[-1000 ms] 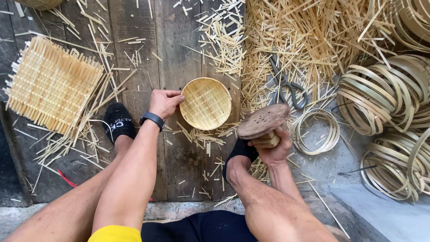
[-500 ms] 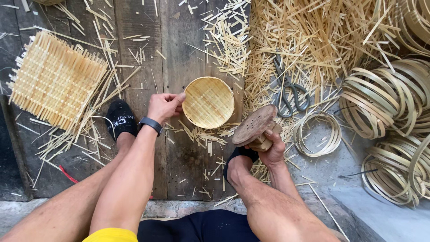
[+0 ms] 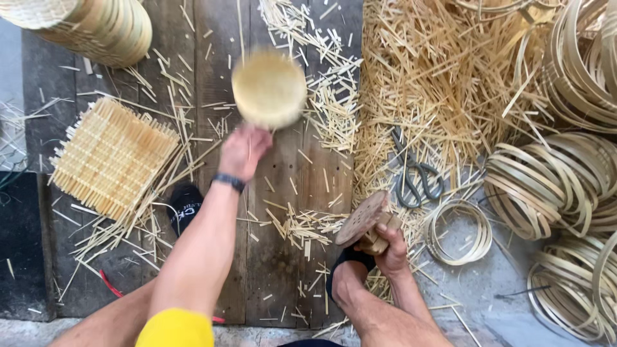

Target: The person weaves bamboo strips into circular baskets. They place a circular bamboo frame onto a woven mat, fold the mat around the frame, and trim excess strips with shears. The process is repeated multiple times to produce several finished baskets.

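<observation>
Head view, left hand: the left hand [image 3: 243, 151] is raised over the wooden planks [image 3: 276, 270], fingers closed on the near edge of a small round woven basket [image 3: 268, 88]; the basket is blurred and lifted clear of the planks, at far centre.
Head view, right hand: the right hand [image 3: 387, 247] grips a wooden mould [image 3: 364, 222], a round disc on a block, fingers wrapped round the block; it sits beside the right knee, likely kept within easy reach.
Basket contents: nothing visible inside; blur prevents certainty.
Far left: a stack of finished baskets [image 3: 96, 29], nested on their side.
Left: a square woven mat [image 3: 110, 157] lying flat on the planks, loose strips around it.
Right: scissors [image 3: 414, 173] resting at the near edge of a heap of bamboo strips [image 3: 443, 83].
Far right: bamboo hoops [image 3: 553, 186] piled in coils, one small hoop [image 3: 457, 231] lying apart nearer the right hand.
</observation>
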